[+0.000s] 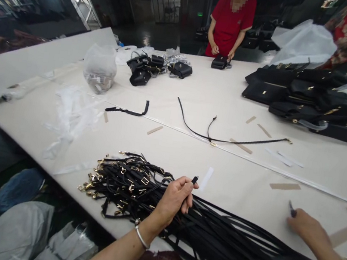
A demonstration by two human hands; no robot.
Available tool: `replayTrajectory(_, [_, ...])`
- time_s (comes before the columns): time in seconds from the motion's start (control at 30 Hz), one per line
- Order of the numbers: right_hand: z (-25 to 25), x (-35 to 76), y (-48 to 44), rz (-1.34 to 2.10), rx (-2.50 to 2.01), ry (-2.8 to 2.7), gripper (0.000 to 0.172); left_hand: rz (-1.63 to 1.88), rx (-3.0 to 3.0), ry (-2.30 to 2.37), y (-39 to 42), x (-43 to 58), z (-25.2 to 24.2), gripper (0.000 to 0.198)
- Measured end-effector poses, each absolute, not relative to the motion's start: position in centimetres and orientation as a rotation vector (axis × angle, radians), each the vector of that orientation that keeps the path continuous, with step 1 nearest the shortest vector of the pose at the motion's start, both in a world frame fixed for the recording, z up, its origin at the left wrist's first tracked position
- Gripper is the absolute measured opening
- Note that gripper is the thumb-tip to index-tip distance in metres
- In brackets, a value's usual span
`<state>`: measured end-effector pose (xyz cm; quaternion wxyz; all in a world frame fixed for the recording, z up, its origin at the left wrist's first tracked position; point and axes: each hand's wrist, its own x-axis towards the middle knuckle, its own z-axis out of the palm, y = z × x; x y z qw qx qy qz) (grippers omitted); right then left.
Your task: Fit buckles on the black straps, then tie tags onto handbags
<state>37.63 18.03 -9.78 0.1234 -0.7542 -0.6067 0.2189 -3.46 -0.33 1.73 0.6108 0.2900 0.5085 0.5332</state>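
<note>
A big bundle of black straps (pixel 210 235) with gold buckles at its left end lies along the near edge of the white table (pixel 198 94). My left hand (pixel 176 198) hovers over the bundle, fingers pinched on the end of one black strap. My right hand (pixel 305 226) rests at the right with its fingers closed on a small dark tip, perhaps another strap end. One loose black strap (pixel 224 139) with gold clasps lies stretched across the middle of the table.
Black handbags (pixel 321 102) pile up at the far right, with smaller ones (pixel 152 68) at the far middle. A person in red (pixel 230 21) handles a bag across the table. Another person in patterned red stands top right. Plastic bags (pixel 99 69) and tape strips lie scattered.
</note>
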Motion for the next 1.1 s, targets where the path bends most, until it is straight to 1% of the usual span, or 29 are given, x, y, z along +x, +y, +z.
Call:
replayTrajectory(0.03, [-9.4,36.8,18.1,0.773,-2.169,-1.746,0.029,1.219,0.673,1.177,-0.3,-3.4,1.9,0.039])
replayTrajectory(0.13, [-7.7,32.9,16.6,1.168,-1.967,-1.645,0.02,1.205,0.681,1.184,-0.3,-3.3,2.6,0.039])
replayTrajectory(0.17, [-6.9,31.2,15.6,1.269,-1.878,-1.598,0.023,1.197,0.683,1.183,-0.4,-3.3,2.9,0.038])
replayTrajectory(0.27, [-3.9,25.5,11.8,1.601,-1.6,-1.355,0.041,1.176,0.687,1.162,-0.6,-3.4,3.6,0.037])
replayTrajectory(0.33, [-1.3,21.8,9.2,1.694,-1.463,-1.47,0.048,1.173,0.693,1.136,-0.8,-3.4,4.0,0.037])
replayTrajectory(0.43, [2.5,17.6,6.3,1.54,-1.321,-1.851,0.053,1.165,0.714,1.098,-1.2,-3.5,4.3,0.037])
replayTrajectory(0.57, [5.4,14.6,3.9,1.417,-1.154,-2.114,0.05,1.138,0.768,1.079,-1.7,-3.8,4.6,0.034])
replayTrajectory(0.8, [6.6,12.5,2.6,1.279,-1.062,-2.168,0.046,1.053,0.866,1.073,-2.2,-4.4,4.7,0.039])
replayTrajectory(1.1, [7.5,12.0,2.5,1.166,-1.115,-2.233,0.04,1.0,0.97,1.105,-2.7,-5.2,4.8,0.04])
